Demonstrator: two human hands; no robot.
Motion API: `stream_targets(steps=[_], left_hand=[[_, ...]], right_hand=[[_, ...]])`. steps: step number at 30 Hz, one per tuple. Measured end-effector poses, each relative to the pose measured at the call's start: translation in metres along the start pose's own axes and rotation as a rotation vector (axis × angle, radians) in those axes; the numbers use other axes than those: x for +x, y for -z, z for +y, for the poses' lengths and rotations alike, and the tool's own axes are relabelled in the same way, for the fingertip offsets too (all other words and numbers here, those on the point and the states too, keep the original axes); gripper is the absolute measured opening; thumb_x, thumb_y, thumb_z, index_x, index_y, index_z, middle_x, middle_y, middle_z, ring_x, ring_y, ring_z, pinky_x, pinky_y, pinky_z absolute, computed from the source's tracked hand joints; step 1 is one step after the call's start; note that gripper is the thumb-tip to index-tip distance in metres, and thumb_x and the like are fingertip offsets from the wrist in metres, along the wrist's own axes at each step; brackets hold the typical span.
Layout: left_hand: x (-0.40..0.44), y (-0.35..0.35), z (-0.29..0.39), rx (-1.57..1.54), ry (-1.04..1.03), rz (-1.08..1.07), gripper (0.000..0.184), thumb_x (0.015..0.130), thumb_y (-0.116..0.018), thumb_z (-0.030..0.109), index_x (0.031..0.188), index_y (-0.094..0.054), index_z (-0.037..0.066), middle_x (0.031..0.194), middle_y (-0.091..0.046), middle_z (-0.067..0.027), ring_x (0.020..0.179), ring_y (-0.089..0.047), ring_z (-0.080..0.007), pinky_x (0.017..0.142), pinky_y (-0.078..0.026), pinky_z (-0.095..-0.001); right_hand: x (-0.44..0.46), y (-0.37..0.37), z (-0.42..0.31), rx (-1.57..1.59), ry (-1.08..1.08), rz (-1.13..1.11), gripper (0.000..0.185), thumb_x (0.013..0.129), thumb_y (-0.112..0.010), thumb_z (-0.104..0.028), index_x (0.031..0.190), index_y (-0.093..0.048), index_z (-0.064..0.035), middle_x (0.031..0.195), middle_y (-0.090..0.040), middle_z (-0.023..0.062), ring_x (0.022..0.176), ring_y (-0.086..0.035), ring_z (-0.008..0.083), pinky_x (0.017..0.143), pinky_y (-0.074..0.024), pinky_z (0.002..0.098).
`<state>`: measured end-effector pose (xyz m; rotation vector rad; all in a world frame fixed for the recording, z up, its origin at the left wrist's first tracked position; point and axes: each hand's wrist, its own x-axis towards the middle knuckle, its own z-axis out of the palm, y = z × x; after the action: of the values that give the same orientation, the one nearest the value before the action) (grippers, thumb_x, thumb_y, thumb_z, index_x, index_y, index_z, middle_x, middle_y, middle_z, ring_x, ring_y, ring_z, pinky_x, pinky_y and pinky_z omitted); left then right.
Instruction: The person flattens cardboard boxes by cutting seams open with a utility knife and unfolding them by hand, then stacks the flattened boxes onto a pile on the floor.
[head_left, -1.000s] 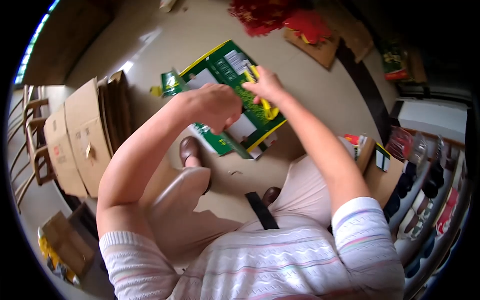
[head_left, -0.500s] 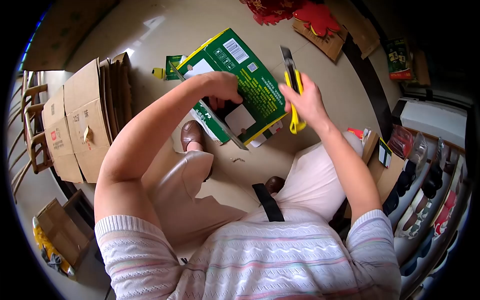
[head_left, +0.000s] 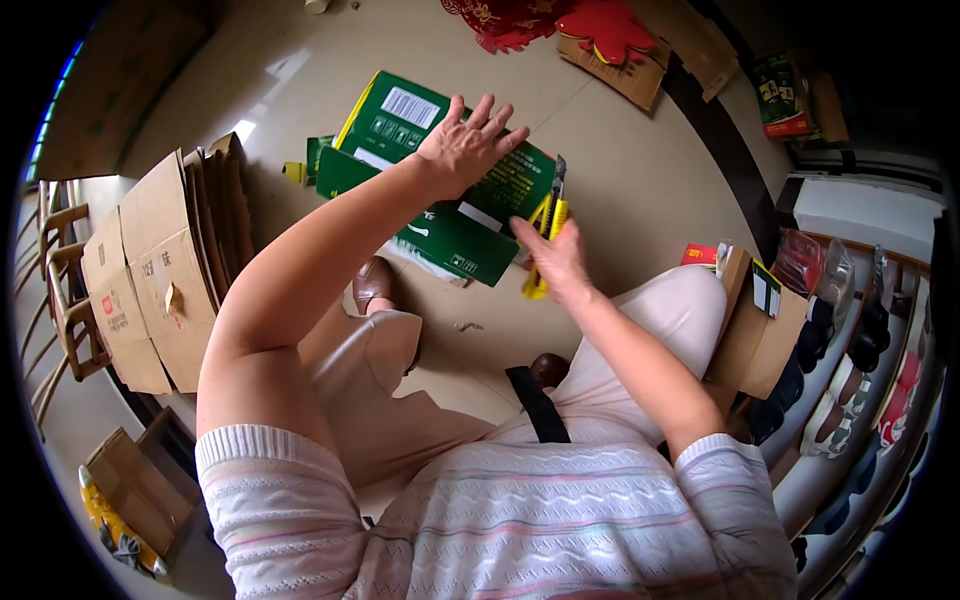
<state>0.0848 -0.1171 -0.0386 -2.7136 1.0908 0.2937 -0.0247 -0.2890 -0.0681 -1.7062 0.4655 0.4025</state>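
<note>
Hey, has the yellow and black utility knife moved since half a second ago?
Yes: the yellow and black utility knife is now farther from the flat brown cardboard piece under the red, yellow-edged cutout, shifted toward the bottom of the view.

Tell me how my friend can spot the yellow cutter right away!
Look at the pale floor, where the big green box sits. By the box's right side, find the right hand gripping the cutter. It is the slim yellow-and-black tool with its metal end pointing away from the person, unlike the wide, printed box.
</note>
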Motion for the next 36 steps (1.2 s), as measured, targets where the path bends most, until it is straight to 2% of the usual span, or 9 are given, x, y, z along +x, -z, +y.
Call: stream_targets(steps=[3,9,11,14,16,22,29,33,36], left_hand=[[0.009,0.005,-0.006,-0.078,-0.015,-0.079,0.087,0.067,-0.068,0.008,0.141,-0.022,0.012,0.141,-0.030,-0.0110,0.131,-0.029,-0.0306,0.104,-0.025,-0.0545],[0.011,0.007,-0.007,-0.198,-0.032,-0.028,0.080,0.064,-0.069,0.005,0.136,-0.034,0.008,0.134,-0.038,-0.0115,0.123,-0.037,-0.0302,0.100,-0.029,-0.0550],[0.011,0.017,-0.005,-0.250,-0.032,-0.077,0.077,0.064,-0.067,0.005,0.134,-0.037,0.007,0.132,-0.040,-0.0121,0.122,-0.039,-0.0301,0.099,-0.031,-0.0548],[0.013,0.013,-0.007,-0.266,-0.032,-0.044,0.074,0.064,-0.066,0.004,0.133,-0.039,0.007,0.128,-0.044,-0.0126,0.119,-0.043,-0.0298,0.096,-0.034,-0.0550],[0.017,0.019,-0.010,-0.335,-0.006,-0.109,0.073,0.064,-0.066,0.003,0.133,-0.040,0.008,0.126,-0.045,-0.0123,0.118,-0.044,-0.0294,0.095,-0.034,-0.0546],[0.021,0.028,-0.010,-0.359,0.032,-0.152,0.073,0.067,-0.063,0.003,0.135,-0.038,0.011,0.126,-0.046,-0.0119,0.118,-0.045,-0.0284,0.094,-0.035,-0.0507],[0.014,0.012,-0.015,-0.338,0.040,-0.071,0.076,0.065,-0.063,0.001,0.136,-0.036,0.011,0.130,-0.043,-0.0113,0.121,-0.041,-0.0266,0.095,-0.034,-0.0463],[0.010,0.006,-0.017,-0.318,-0.010,0.022,0.069,0.068,-0.065,0.008,0.132,-0.040,0.011,0.125,-0.047,-0.0116,0.116,-0.045,-0.0283,0.090,-0.037,-0.0516],[0.008,0.013,-0.014,-0.321,0.033,-0.054,0.077,0.064,-0.063,0.000,0.135,-0.037,0.011,0.132,-0.042,-0.0113,0.123,-0.040,-0.0266,0.098,-0.033,-0.0463]], right_hand=[[0.018,-0.012,0.022,-0.060,0.107,0.102,0.049,0.069,-0.078,-0.021,0.104,-0.050,-0.0001,0.089,-0.064,0.0126,0.077,-0.063,0.0232,0.073,-0.0493,0.0345],[0.028,-0.003,0.024,-0.249,0.227,0.112,0.044,0.072,-0.075,-0.017,0.103,-0.048,-0.0007,0.091,-0.063,0.0125,0.081,-0.062,0.0238,0.073,-0.0489,0.0334],[0.039,-0.008,0.044,0.114,0.249,0.130,0.044,0.073,-0.074,-0.017,0.104,-0.048,-0.0009,0.093,-0.062,0.0128,0.083,-0.062,0.0242,0.074,-0.0485,0.0336],[0.049,-0.006,0.052,0.130,0.299,0.136,0.040,0.076,-0.069,-0.014,0.107,-0.048,-0.0014,0.096,-0.061,0.0134,0.086,-0.061,0.0226,0.074,-0.0477,0.0329],[0.051,0.003,0.049,-0.150,0.400,0.144,0.037,0.077,-0.067,-0.011,0.108,-0.049,-0.0015,0.094,-0.061,0.0133,0.085,-0.061,0.0222,0.073,-0.0477,0.0329],[0.042,0.019,0.026,-0.152,0.397,0.111,0.039,0.079,-0.064,-0.012,0.115,-0.049,-0.0028,0.090,-0.063,0.0143,0.083,-0.062,0.0264,0.071,-0.0482,0.0343],[0.001,0.093,-0.021,-1.026,0.549,-0.073,0.042,0.075,-0.064,-0.014,0.115,-0.052,-0.0138,0.093,-0.056,0.0095,0.086,-0.058,0.0298,0.076,-0.0476,0.0428],[0.002,0.091,-0.021,-1.220,0.625,-0.122,0.039,0.078,-0.058,-0.012,0.117,-0.050,-0.0131,0.092,-0.057,0.0101,0.089,-0.057,0.0295,0.077,-0.0458,0.0423],[0.015,0.082,-0.026,-1.365,0.612,-0.067,0.040,0.079,-0.054,-0.009,0.119,-0.049,-0.0123,0.092,-0.057,0.0101,0.091,-0.057,0.0294,0.077,-0.0452,0.0413]])
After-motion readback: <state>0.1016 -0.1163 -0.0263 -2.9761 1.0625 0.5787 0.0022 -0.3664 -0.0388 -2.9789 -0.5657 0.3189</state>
